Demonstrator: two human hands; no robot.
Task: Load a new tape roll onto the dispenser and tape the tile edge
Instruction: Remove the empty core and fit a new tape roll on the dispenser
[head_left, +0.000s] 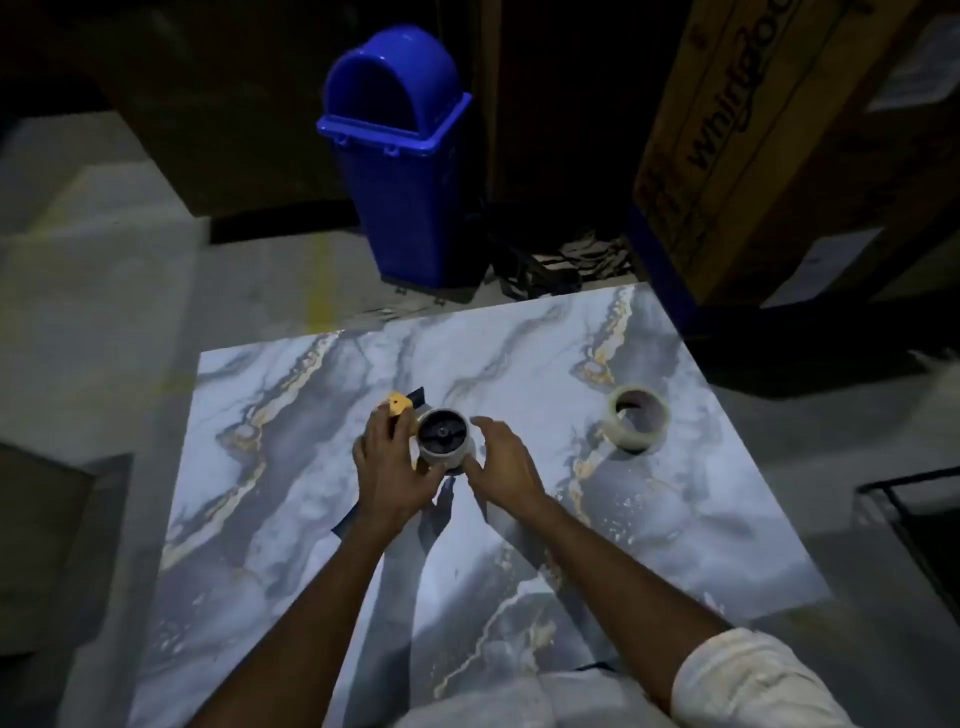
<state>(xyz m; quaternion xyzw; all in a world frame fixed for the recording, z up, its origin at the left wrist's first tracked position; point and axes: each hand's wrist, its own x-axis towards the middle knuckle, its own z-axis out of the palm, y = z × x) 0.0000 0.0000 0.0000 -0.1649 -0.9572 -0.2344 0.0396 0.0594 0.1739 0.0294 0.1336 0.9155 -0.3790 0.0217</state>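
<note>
Now left hand (387, 467) grip curled round the dispenser (399, 406) over the middle of the tile (311, 519), right hand (501, 462) grip wide, fingers loose beside its spool (443, 434), roll (638, 418) lying near the tile's right edge

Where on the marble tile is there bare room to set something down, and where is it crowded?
Bare: the tile left of the left hand; its far strip nearest the blue bin; the gap between right hand and loose tape roll. Crowded: the middle, around the held dispenser.
</note>
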